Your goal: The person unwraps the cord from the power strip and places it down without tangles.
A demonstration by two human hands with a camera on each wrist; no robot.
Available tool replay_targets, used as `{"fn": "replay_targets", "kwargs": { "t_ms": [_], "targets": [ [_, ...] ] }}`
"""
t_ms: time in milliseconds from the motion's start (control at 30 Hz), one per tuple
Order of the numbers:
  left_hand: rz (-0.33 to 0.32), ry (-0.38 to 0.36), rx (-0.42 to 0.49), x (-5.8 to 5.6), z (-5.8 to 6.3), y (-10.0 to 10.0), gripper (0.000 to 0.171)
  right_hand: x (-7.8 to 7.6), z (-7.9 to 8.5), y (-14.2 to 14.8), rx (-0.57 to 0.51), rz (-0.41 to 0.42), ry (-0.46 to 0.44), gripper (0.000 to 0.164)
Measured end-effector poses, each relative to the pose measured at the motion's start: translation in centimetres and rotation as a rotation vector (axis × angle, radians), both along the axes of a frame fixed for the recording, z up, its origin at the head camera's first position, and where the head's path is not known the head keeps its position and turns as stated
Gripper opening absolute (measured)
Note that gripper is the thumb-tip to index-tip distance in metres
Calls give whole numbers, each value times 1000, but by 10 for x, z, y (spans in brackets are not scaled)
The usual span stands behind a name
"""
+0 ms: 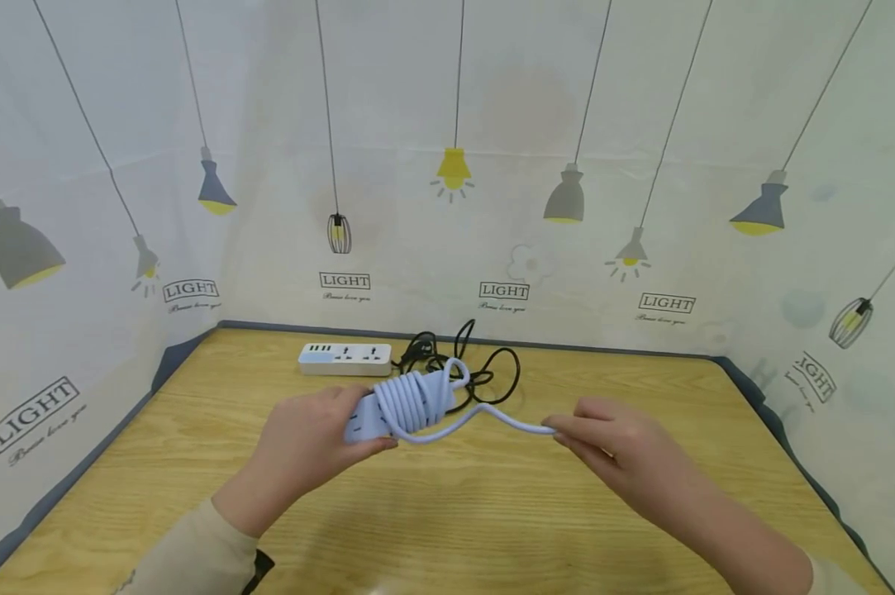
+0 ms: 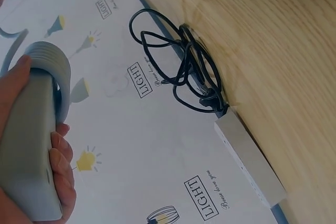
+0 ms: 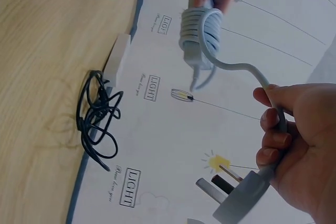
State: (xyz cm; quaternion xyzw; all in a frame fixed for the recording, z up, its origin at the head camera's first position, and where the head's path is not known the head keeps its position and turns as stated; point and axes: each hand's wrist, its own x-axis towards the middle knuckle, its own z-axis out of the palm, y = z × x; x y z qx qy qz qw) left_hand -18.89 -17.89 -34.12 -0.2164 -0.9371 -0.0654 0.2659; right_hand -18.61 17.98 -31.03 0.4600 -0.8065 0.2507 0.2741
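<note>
My left hand [image 1: 309,430] grips a pale power strip [image 1: 365,420] by one end, raised over the table. Several turns of its thick pale cord [image 1: 405,402] are wound round the strip's far half. From the coil a loose, wavy length runs across to my right hand [image 1: 618,442], which pinches it between thumb and fingers. In the right wrist view a plug [image 3: 241,200] with prongs hangs at the cord's end, just below the right palm. The left wrist view shows the left fingers [image 2: 62,166] curled round the strip's side.
A second, white power strip [image 1: 346,360] lies at the back of the wooden table [image 1: 447,512]. Its tangled black cord [image 1: 517,380] spreads to the right of it. A white curtain [image 1: 417,99] printed with lamps stands behind and along both sides.
</note>
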Motion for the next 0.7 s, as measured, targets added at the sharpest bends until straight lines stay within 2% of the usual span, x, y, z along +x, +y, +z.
{"fn": "replay_targets", "kwargs": {
  "t_ms": [100,333,533,700],
  "targets": [
    [-5,3,-32,-1,-1,-1,60,2,6,3,-1,-14,22,44],
    [-66,73,-111,-1,-4,-4,58,-7,16,13,-37,-28,71,39],
    [-152,130,-184,-2,-7,-5,61,-19,18,23,-43,-92,50,13],
    [-224,194,-201,-1,-8,-8,60,-28,18,28,-43,-159,14,27]
  ]
}}
